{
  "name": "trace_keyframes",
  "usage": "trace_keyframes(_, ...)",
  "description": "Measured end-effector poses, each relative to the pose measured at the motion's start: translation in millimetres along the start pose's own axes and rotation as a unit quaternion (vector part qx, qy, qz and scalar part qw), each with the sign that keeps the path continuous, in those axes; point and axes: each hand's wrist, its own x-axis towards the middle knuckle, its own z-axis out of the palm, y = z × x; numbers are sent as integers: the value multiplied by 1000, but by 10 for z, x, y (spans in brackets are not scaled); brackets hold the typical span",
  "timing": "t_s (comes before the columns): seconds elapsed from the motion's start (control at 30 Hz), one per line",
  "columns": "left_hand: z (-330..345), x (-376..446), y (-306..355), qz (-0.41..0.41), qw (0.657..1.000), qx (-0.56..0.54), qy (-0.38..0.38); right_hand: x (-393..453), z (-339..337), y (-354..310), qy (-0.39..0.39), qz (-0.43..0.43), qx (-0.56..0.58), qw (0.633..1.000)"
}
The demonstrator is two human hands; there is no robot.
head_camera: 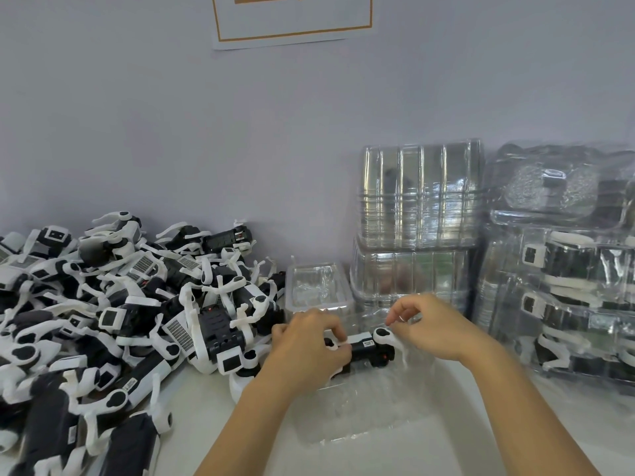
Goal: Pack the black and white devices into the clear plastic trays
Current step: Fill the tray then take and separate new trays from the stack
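Two hands on one device over a clear tray

Head view, only one. Both hands work at centre frame, about 6 o'clock from the tray stacks. Left hand [309, 341] has its fingers curled round the left end of a black and white device [366, 348], gripping it. Right hand [429, 324] sits at the device's 3 o'clock end, fingers bent, thumb and forefinger pinching near the white arm of the device; contact looks likely, but blur makes the exact touch hard to tell. Device lies roughly level, long axis 9-to-3 o'clock, over the far edge of a clear plastic tray [371, 407] on the white worktop [206, 400]. Whether it is seated in a tray pocket or held just above it: cannot tell.

Pile of loose devices [113, 304] fills the 9 o'clock side of the worktop, heaped against the wall [171, 132], black bodies with white arms tangled. Small empty clear tray [316, 286] stands at 12 o'clock from the left hand, just beside the pile. Stack of empty trays [419, 218] rises at 1 o'clock, against the wall. Stack of packed trays [567, 286] at 3 o'clock, devices visible inside through the plastic. Paper sign [292, 18] with an orange border on the wall at 12 o'clock, cut off by the frame top.
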Motion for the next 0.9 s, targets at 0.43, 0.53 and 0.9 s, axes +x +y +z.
trace_keyframes(0.43, -25, -17, 9, 3, 999, -44, 16, -9, 109, -45, 14, -32, 32, 999)
trace_keyframes(0.53, -24, -10, 14, 4, 999, -38, 13, -13, 88, -50, 4, -24, 35, 999)
trace_keyframes(0.9, -23, 12, 4, 0, 999, -41, 11, -8, 19, -156, -2, -26, -55, 998)
